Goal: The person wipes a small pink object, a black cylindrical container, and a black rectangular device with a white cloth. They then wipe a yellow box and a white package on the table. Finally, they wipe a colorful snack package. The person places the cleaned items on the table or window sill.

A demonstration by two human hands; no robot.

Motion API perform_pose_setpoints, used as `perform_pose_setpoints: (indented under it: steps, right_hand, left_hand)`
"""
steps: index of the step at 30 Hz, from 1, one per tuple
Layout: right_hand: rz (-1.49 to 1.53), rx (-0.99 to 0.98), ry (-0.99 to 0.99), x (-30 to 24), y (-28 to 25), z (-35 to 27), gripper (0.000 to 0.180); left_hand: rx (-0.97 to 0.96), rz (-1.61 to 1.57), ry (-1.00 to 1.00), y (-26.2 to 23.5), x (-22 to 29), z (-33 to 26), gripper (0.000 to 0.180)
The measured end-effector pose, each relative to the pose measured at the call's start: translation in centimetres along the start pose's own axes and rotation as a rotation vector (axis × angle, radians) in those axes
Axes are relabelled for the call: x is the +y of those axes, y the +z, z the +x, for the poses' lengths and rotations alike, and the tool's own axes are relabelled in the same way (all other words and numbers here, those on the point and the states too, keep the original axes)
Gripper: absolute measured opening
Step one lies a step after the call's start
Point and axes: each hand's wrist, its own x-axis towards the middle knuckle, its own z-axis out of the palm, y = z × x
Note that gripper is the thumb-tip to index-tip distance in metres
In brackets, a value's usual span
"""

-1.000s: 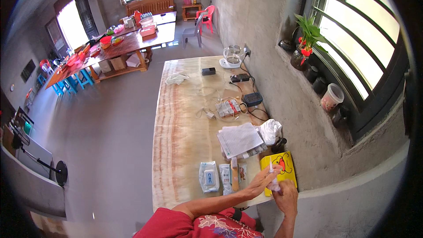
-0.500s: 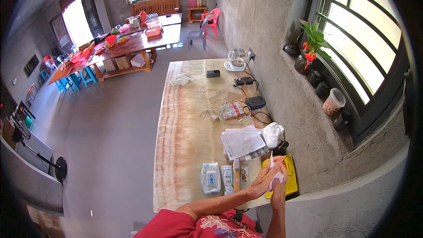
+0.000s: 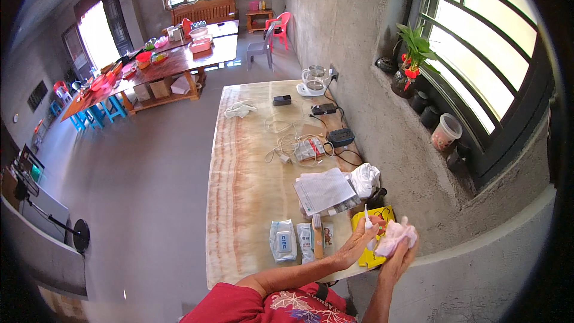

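The marbled worktop carries paper sheets. Nearer than the sheets lies a wipes pack; well beyond, a crumpled cloth.

lt: daylight, R window blown out | far table glare | fisheye bend, blk corners

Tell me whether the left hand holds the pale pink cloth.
No, the right hand holds the pale pink cloth, while the left hand holds a white thing with a pointed tip.
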Motion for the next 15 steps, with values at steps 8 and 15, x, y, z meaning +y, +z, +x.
perform_pose_setpoints:
  steps: [8,15]
  right_hand:
    - [-0.602,-0.345,-0.462,3.1,1.4,-0.2,0.046]
    - [0.003,-0.380,0.042,2.1,0.8,-0.2,0.050]
  left_hand:
    - [0.074,-0.353,-0.026,1.0,1.6,-0.3,0.041]
    - [-0.044,-0.451,-0.065,0.5,0.6,-0.6,0.041]
